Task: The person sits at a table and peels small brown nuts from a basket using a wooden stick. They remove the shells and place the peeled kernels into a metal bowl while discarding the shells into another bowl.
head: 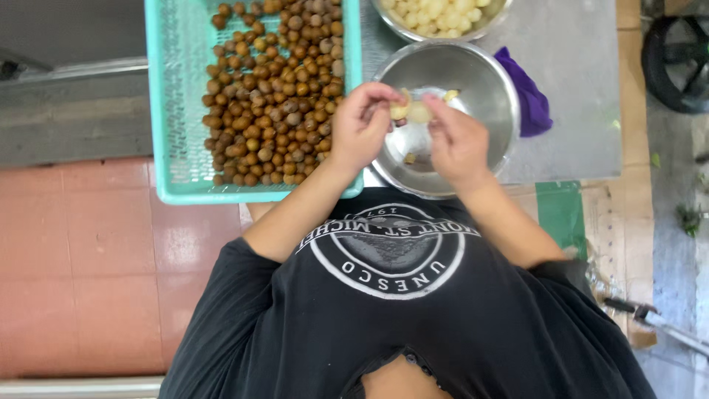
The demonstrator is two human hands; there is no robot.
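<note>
Fruit point(410, 111), pale and partly peeled, sits pinched between your left hand point(362, 129) and right hand point(456, 142), both closed on it, over the steel bowl point(487, 81). Teal basket point(166, 111) of brown fruit lies left on the counter point(576, 89).

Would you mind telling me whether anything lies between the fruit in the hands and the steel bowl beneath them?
Nothing visible does. The left hand and right hand pinch a pale, partly peeled fruit directly over the open steel bowl, which holds only a few scraps. The teal basket of brown fruit sits off to the side.
</note>
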